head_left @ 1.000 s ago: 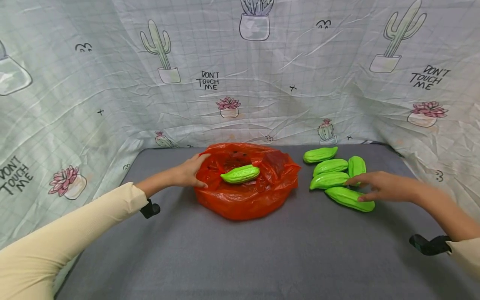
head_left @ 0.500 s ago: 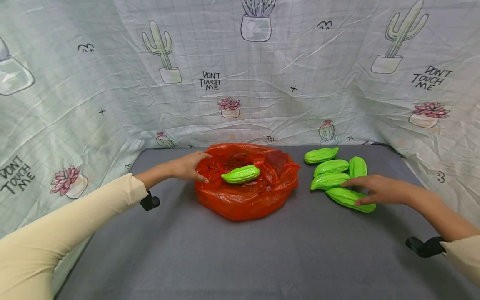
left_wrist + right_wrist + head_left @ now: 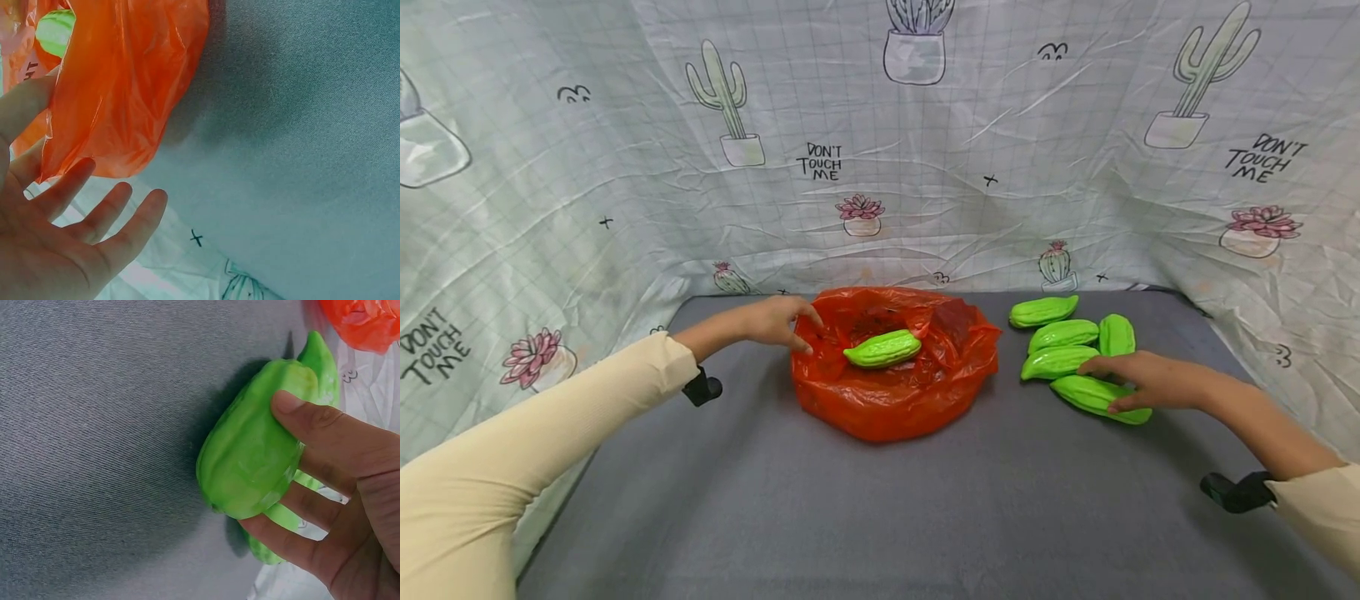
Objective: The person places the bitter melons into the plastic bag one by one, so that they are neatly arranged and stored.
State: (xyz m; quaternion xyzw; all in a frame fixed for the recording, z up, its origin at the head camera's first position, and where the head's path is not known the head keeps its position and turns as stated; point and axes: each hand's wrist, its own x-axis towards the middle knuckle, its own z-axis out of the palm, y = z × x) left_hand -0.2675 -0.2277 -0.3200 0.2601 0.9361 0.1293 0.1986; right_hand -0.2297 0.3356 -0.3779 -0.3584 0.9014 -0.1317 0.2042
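Gripping hand: right hand (image 3: 1150, 382), thumb pressed on the nearest green gourd (image 3: 1084, 392), the other fingers curved round its opposite side.
Held gourd: bright lime green, plump and elongated, its glossy skin swollen into broad lengthwise ridges, with a yellowish patch near 1 end.
Its place: right of the bag (image 3: 880, 417), at the near edge of the loose gourds (image 3: 1063, 334); whether it rests fully on the table (image 3: 880, 517) I cannot tell.
Loose gourds: 4 more in the same green, ridged and tapering, 3 lying roughly crosswise and 1 pointing away from the person.
Bag: thin red-orange plastic, see-through in places, shiny and crumpled, its wide mouth facing up.
Bagged gourd (image 3: 883, 349): 1, green and knobbly along its ridges, lying within the bag's mouth, pointed end to the left.
Left hand (image 3: 775, 322): fingers loosely spread and slightly bent, touching the bag's left rim, the plastic edge passing between them.
Table: flat grey cloth with a fine woven grain.
Backdrop (image 3: 917, 192): creased pale fabric, printed with grid lines, potted cacti and "DON'T TOUCH ME".
Sleeves (image 3: 550, 433): cream-coloured, softly wrinkled.
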